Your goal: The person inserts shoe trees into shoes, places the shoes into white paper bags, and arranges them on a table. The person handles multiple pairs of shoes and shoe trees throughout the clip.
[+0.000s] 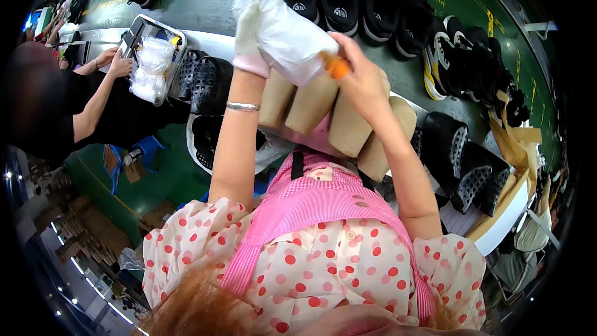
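My left hand (249,31), in a white glove with a pinkish cuff, is raised over the bench. It holds a smooth white sheet-like piece (297,43) that looks like plastic or cloth; its exact kind I cannot make out. The fingers are mostly covered by the white. My right hand (360,78) is bare and closed around a small orange object (336,66) at the lower right end of the white piece. Just below both hands, several tan foot forms (311,104) stand side by side along the bench edge.
Black shoes (336,0) line the far bench, with black-and-white sneakers (443,56) at right. Black studded blocks (210,84) stand at left, others (444,140) at right. A co-worker's hands (118,62) touch a tray (177,37) with clear bags (152,65).
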Motion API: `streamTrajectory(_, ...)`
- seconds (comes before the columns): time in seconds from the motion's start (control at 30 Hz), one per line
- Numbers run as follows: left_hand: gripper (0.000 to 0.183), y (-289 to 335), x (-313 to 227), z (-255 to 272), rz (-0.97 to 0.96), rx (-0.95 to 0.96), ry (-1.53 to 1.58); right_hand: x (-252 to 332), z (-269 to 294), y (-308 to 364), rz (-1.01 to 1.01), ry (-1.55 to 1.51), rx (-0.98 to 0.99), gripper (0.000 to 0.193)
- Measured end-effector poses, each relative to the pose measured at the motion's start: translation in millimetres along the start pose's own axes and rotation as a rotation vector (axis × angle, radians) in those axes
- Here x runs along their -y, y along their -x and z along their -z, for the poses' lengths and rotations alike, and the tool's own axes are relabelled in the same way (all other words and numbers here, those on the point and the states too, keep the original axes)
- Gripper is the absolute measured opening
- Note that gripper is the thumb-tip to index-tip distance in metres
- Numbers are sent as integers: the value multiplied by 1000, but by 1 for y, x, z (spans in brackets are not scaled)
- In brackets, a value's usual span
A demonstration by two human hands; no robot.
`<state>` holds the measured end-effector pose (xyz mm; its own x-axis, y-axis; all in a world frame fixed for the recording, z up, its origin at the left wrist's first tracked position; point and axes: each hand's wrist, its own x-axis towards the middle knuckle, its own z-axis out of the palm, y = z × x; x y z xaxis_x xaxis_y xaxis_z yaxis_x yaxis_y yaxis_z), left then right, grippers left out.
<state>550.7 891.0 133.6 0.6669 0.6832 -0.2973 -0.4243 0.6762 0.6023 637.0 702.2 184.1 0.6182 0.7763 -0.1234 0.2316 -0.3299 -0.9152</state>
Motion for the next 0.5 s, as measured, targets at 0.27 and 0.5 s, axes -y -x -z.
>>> streamTrajectory(0.27,49,-67,11,0,324,-109,-67,29,-1,-65,-110,451,72,72)
streamTrajectory(0.5,80,-167,10,36,-203,-172,-1707,40,18,-147,-291,634,212,62)
